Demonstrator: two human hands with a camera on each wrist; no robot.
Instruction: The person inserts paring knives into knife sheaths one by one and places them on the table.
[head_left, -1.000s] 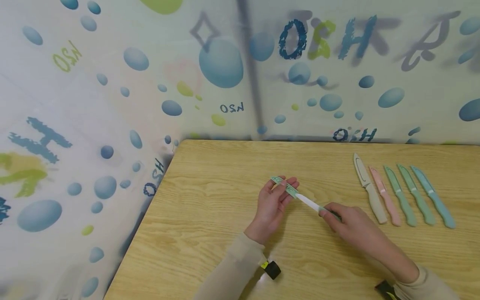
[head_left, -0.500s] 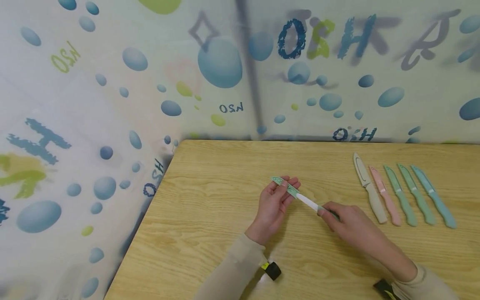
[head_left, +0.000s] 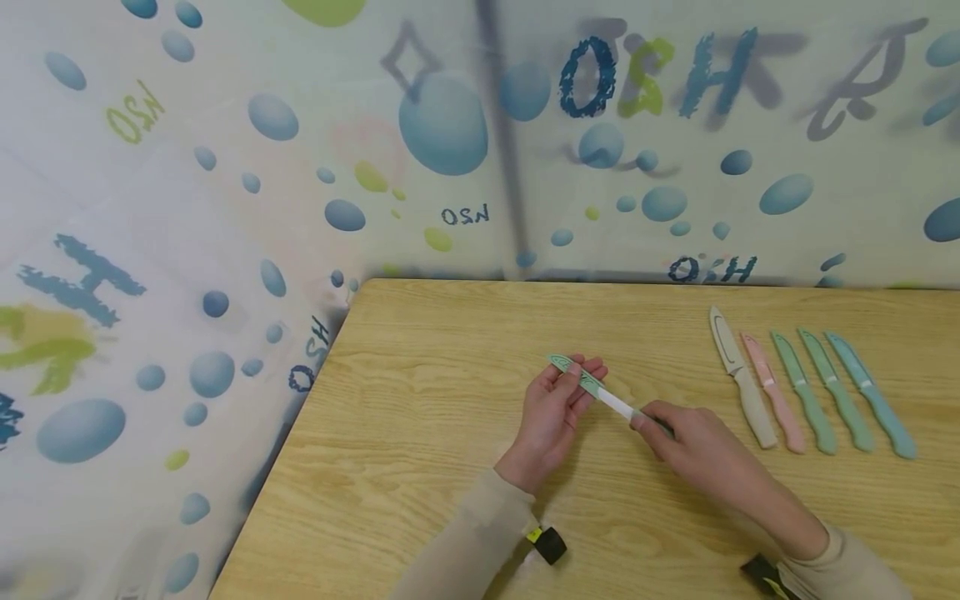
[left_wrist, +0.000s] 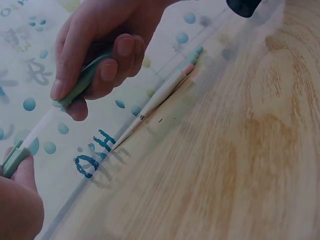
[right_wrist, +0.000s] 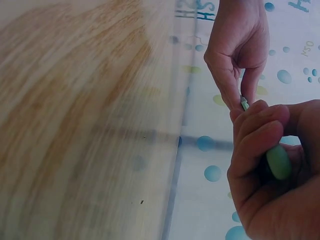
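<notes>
In the head view, my left hand (head_left: 546,417) pinches a green patterned knife sheath (head_left: 590,382) between thumb and fingers. My right hand (head_left: 697,442) grips the green handle of a paring knife, its fingers curled round it. The white blade (head_left: 615,404) bridges the two hands, its tip end hidden inside the sheath. From the left wrist, the knife's green handle (left_wrist: 82,82) sits in the right fist, and the sheath's mouth (left_wrist: 17,156) surrounds the blade. The handle's rounded butt (right_wrist: 278,162) pokes out of the right fist in the right wrist view.
Several sheathed knives lie in a row at the right of the wooden table (head_left: 420,367): a beige one (head_left: 741,379), a pink one (head_left: 772,392), two green ones and a blue one (head_left: 872,396). A patterned cloth (head_left: 442,125) hangs behind the table.
The right hand has moved slightly left toward the left hand. Less bare blade shows between the sheath and the handle. The row of knives lies as before.
</notes>
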